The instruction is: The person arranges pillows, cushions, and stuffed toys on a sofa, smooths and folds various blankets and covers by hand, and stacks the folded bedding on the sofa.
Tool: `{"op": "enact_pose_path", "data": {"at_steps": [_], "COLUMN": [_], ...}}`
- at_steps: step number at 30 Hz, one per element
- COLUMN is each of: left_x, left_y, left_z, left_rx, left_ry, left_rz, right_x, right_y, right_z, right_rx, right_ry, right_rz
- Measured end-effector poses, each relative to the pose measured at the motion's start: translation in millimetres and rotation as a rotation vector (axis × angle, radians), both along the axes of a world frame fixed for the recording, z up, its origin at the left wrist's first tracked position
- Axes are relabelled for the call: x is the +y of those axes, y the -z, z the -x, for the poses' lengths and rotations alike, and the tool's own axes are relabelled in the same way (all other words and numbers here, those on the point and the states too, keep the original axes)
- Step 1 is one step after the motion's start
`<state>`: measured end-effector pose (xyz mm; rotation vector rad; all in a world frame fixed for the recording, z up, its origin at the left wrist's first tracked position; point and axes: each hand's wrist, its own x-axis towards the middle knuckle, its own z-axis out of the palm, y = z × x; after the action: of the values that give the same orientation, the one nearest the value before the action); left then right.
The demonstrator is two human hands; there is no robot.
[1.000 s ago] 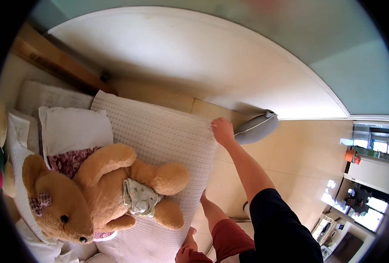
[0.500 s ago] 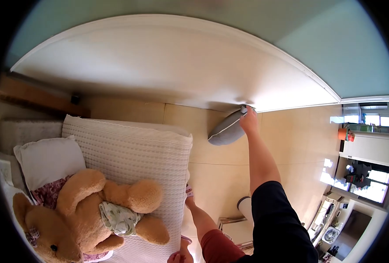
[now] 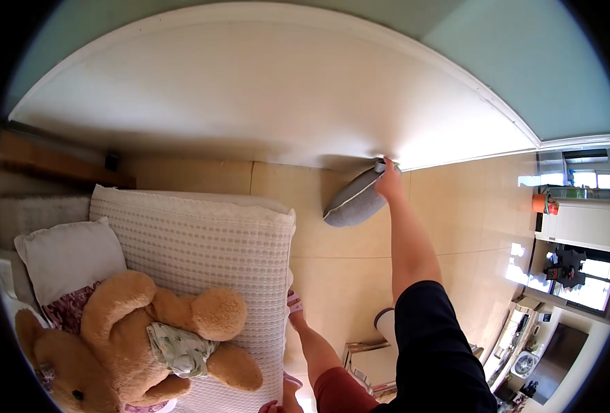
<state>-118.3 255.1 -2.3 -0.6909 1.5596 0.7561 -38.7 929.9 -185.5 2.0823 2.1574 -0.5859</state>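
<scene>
My right hand [image 3: 389, 181] reaches out at the end of a dark sleeve and is closed on the upper end of a grey cushion [image 3: 353, 201] with pale piping. The cushion hangs tilted beside the white lower wall, over the tiled floor; whether it touches the wall or floor I cannot tell. Only a small part of my left hand [image 3: 272, 407] shows at the bottom edge, near my leg, its fingers mostly cut off.
A sofa seat with a quilted cream cover [image 3: 201, 230] stands at left. On it lie a large brown teddy bear [image 3: 129, 347] and a white pillow [image 3: 74, 258]. A small table [image 3: 373, 358] is beside my leg. At far right are a fan [image 3: 525, 365] and an orange pot [image 3: 540, 203].
The view has shifted slightly, and the sofa and bear sit a little further left in it. My right hand keeps its hold on the cushion. Less of my left hand shows.
</scene>
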Motion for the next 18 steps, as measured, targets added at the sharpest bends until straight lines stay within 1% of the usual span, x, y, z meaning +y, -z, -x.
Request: {"op": "enact_pose_path", "data": {"at_steps": [1,4,6,7,9,10,11,12,15,16,17,18], "left_x": [-9.2,-41.1,-51.3,-52.9,-32.7,-20.7,-4.6,7.7,19.6,16.1,3.1,-14.1], "left_y": [8.1,30.9,35.7,32.8,16.0,4.9,-10.4,-21.6,-42.6,-42.9,-30.3,-11.6], "left_z": [-4.4,-18.7,-25.6,-28.2,-26.3,-22.4,-15.8,-11.2,-5.7,-3.0,-9.7,-19.6], "left_rx": [0.001,-0.014,0.035,0.033,0.008,0.019,0.045,0.072,0.186,0.166,0.181,0.134], "left_ry": [-0.005,0.039,0.258,0.256,0.237,0.231,0.305,0.377,0.342,0.398,0.386,0.247], "left_rz": [0.006,-0.007,0.056,0.053,-0.074,-0.081,-0.064,-0.044,-0.065,-0.061,-0.063,-0.168], "right_x": [3.5,4.1,-16.2,-29.5,-64.6,-81.6,-98.7,-115.3,-162.0,-178.9,-197.4,-218.8], "right_y": [1.1,18.4,15.3,9.0,-9.9,-10.3,-10.8,-18.9,-38.5,-52.0,-69.0,-84.9], "right_z": [3.3,-4.4,-7.6,-9.2,-14.7,-21.0,-27.6,-31.5,-47.5,-51.1,-54.0,-58.3], "right_rx": [-0.105,-0.157,-0.14,-0.116,-0.043,-0.008,0.029,0.059,0.138,0.148,0.159,0.132], "right_ry": [0.003,-0.072,-0.067,-0.064,-0.143,-0.178,-0.213,-0.215,-0.238,-0.202,-0.168,-0.182], "right_rz": [0.092,0.165,0.133,0.095,0.019,-0.059,-0.137,-0.159,-0.197,-0.157,-0.116,-0.097]}}
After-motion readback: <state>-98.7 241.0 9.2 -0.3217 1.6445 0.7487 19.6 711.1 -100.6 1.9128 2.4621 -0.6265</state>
